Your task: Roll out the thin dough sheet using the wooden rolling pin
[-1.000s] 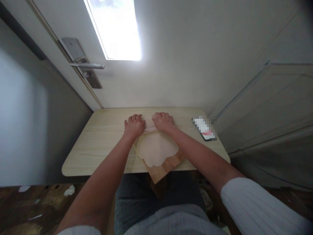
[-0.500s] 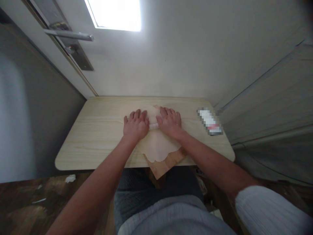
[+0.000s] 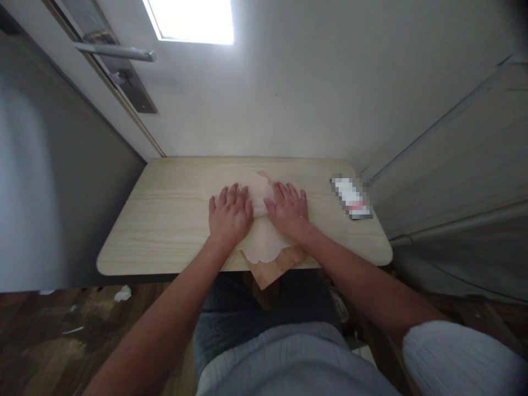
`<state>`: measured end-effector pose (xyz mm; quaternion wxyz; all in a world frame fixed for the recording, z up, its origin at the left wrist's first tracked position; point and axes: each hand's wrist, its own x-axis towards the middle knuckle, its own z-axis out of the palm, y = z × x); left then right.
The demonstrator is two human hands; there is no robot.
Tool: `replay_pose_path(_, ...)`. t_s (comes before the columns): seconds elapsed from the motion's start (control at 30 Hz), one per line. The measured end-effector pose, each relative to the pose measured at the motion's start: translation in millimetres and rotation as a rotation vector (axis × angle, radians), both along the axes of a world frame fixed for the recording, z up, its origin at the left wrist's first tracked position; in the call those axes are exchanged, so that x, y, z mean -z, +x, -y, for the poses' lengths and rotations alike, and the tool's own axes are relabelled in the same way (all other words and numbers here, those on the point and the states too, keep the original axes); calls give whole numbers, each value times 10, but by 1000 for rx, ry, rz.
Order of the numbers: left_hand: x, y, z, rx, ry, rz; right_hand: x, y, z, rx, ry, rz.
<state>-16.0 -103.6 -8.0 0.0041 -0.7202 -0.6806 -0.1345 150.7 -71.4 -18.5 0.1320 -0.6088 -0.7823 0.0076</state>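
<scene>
On the table, a thin pale sheet (image 3: 264, 242) with a wavy near edge lies over a brown paper-like sheet (image 3: 264, 274), whose corner hangs past the table's front edge. Across the pale sheet runs a short whitish rod or roll (image 3: 259, 211); its ends are hidden under my hands, so its kind is unclear. My left hand (image 3: 231, 214) rests palm down over the left end, fingers apart and pointing away from me. Over the right end my right hand (image 3: 289, 209) lies flat, its thumb toward the middle and fingers spread.
A phone-like object (image 3: 351, 198), blurred out, lies at the right of the wooden table (image 3: 157, 220). Behind stands a white door or panel with a metal lever handle (image 3: 115, 50). Walls flank both sides. White scraps (image 3: 122, 293) lie on the floor.
Both hands have shifted slightly toward me along the pale sheet, with the whitish rod between them. My view has tilted down a little.
</scene>
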Motion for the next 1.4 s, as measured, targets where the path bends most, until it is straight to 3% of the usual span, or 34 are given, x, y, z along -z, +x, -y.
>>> replay_pose_path(0.4, 3, 109, 451, 43, 14, 1, 68, 154, 525, -36, 30, -21)
replay_pose_path(0.73, 54, 214, 1207, 107, 13, 10, 80, 390, 1326, -79, 25, -39)
replay_pose_path(0.83, 50, 193, 1285, 113, 25, 16, 58, 438, 1399, -67, 45, -78)
replay_pose_path(0.93, 34, 103, 1183, 90, 38, 15, -5, 469, 1258, -63, 64, -125)
replay_pose_path(1.1, -7, -71, 876, 181, 62, 26, -153, 487, 819, -242, 27, -152)
replay_pose_path(1.23, -65, -78, 589, 177, 95, 27, -255, 517, 414, -303, 21, -145)
replay_pose_path(1.4, -172, -58, 134, 183, 24, 53, -344, 548, -109, -306, -119, -55)
